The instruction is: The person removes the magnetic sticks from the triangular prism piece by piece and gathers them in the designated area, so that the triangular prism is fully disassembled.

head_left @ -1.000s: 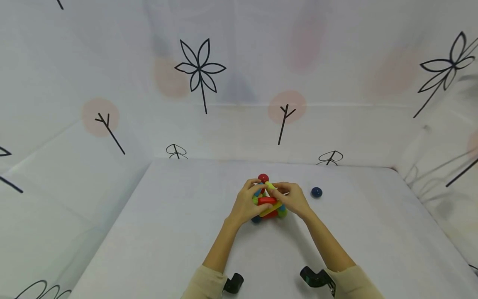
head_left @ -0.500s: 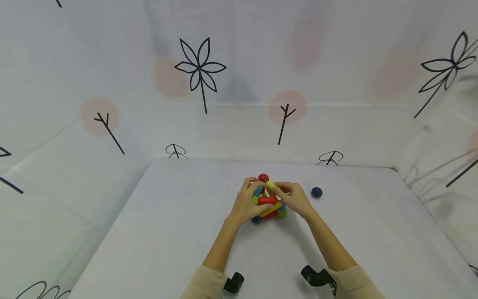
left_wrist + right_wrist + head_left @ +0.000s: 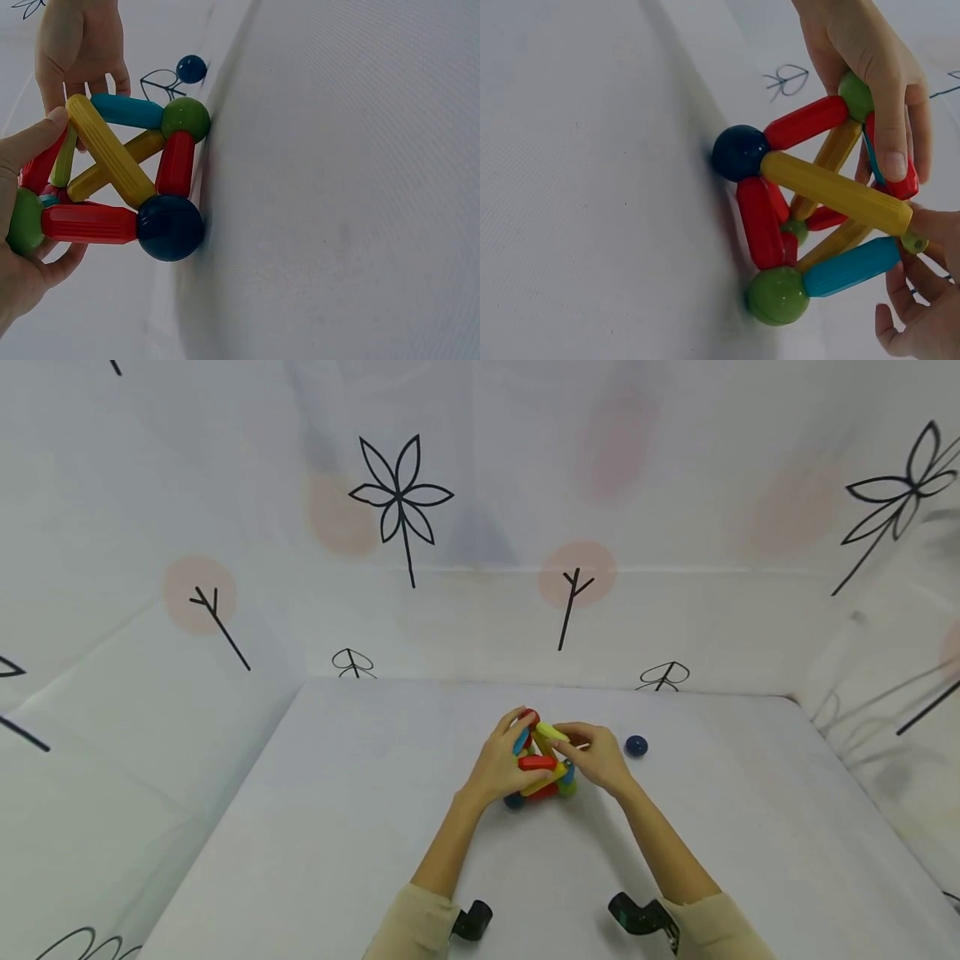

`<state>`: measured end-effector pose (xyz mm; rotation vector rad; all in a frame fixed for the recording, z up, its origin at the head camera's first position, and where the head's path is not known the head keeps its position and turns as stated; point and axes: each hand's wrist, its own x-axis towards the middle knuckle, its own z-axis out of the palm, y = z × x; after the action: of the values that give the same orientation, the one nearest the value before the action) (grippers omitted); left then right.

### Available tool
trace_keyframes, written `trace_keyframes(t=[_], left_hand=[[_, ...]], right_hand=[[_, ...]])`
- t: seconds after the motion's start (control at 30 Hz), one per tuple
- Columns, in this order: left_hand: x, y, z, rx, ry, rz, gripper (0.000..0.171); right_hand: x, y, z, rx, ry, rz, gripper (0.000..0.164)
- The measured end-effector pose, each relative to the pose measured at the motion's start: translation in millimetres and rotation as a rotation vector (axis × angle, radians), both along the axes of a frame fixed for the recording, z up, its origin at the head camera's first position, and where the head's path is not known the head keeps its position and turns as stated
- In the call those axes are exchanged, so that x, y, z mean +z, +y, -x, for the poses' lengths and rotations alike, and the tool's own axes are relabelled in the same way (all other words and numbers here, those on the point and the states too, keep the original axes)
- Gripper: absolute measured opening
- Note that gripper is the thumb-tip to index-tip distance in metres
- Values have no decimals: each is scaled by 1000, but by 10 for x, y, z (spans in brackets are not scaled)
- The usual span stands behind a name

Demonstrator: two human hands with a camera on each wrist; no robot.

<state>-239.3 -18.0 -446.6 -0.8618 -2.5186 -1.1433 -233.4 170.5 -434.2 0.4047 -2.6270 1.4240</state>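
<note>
A magnetic stick-and-ball frame stands on the table, built of red, yellow and blue rods with green balls and a dark blue ball (image 3: 170, 227) at its lower corners. My left hand (image 3: 497, 767) grips its left side, its thumb on a red rod (image 3: 902, 182) and its fingers up by the red ball (image 3: 529, 717). My right hand (image 3: 600, 758) pinches a yellow-green rod (image 3: 551, 732) near the top of the frame. Beside that hand, a long yellow rod (image 3: 840, 193) and a blue rod (image 3: 853, 267) rise from the lower balls. My palms hide part of the frame.
A loose dark blue ball (image 3: 636, 746) lies on the white table (image 3: 337, 827), right of my right hand. White cloth walls (image 3: 480, 618) with printed flowers stand behind and at both sides. A black wrist camera (image 3: 472, 920) sits by each sleeve.
The yellow-green rod has tipped over to the right, its right end lower, as my right fingers shifted slightly right. My left fingers have moved up over the red ball. The frame stays in place.
</note>
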Motion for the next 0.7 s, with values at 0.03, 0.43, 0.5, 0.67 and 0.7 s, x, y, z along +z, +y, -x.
trace_keyframes(t=[0.03, 0.43, 0.5, 0.67, 0.7], left_hand=[[2, 0, -3, 0, -2, -8, 81], [-9, -9, -7, -4, -23, -1, 78], [-9, -15, -11, -3, -21, -5, 79], [-17, -22, -18, -12, -19, -22, 76], [-19, -22, -20, -14, -16, -24, 75]], right_hand=[[-2, 1, 1, -9, 2, 3, 29], [-28, 57, 22, -41, 21, -21, 26], [-26, 61, 21, -33, 19, -20, 26], [-13, 79, -6, -48, 33, -7, 27], [-8, 88, -16, -52, 39, -3, 27]])
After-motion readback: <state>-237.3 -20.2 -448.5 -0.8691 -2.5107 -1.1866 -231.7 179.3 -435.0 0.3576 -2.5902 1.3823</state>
